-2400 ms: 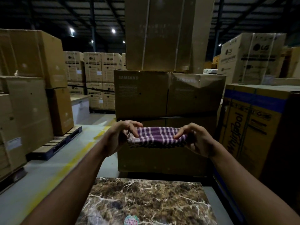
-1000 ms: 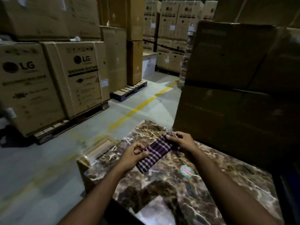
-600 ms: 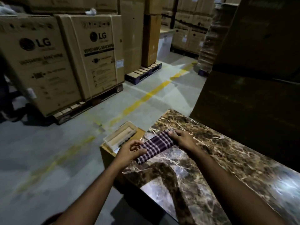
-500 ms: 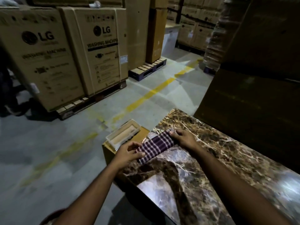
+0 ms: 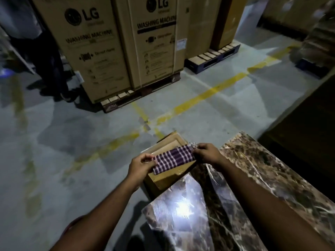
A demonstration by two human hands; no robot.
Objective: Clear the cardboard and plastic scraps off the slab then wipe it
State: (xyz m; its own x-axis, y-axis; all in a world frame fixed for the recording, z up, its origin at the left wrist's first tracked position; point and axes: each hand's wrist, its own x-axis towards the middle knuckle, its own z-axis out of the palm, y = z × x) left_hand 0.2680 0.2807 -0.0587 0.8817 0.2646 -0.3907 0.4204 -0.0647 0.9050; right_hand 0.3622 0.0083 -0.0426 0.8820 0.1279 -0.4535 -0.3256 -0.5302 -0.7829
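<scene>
Head view, slab as the reference. Nearest you, the marble slab (image 5: 262, 187) is filling the lower right of frame, and its near-left part is throwing back a hard white glare, so surface detail there is washing out.

Both your forearms are reaching out over the slab's left edge. Your left hand (image 5: 140, 166) is curling its fingers and thumb around the lower-left end of the folded checkered cloth (image 5: 174, 158). Your right hand (image 5: 206, 153) is pinching the upper-right end of the same cloth. You're holding the cloth stretched between both hands, just off the slab's left edge and not touching the stone.

Directly under the cloth, a cardboard box (image 5: 166, 178) is sitting against the slab's far-left corner, with a pale tray-like piece (image 5: 174, 140) lying on top of it. I can't tell whether the cloth is touching that piece.

Beyond the slab, grey concrete floor (image 5: 72, 142) is running out with yellow floor lines (image 5: 208, 95) crossing it. Farther out, LG washing machine cartons (image 5: 116, 42) are standing on pallets (image 5: 137, 96). Far left of the slab, someone's dark trouser legs (image 5: 50, 57) are standing beside the cartons. Far right of the slab, a dark stack of boxes (image 5: 304, 124) is sitting close behind it, too dim to read.
</scene>
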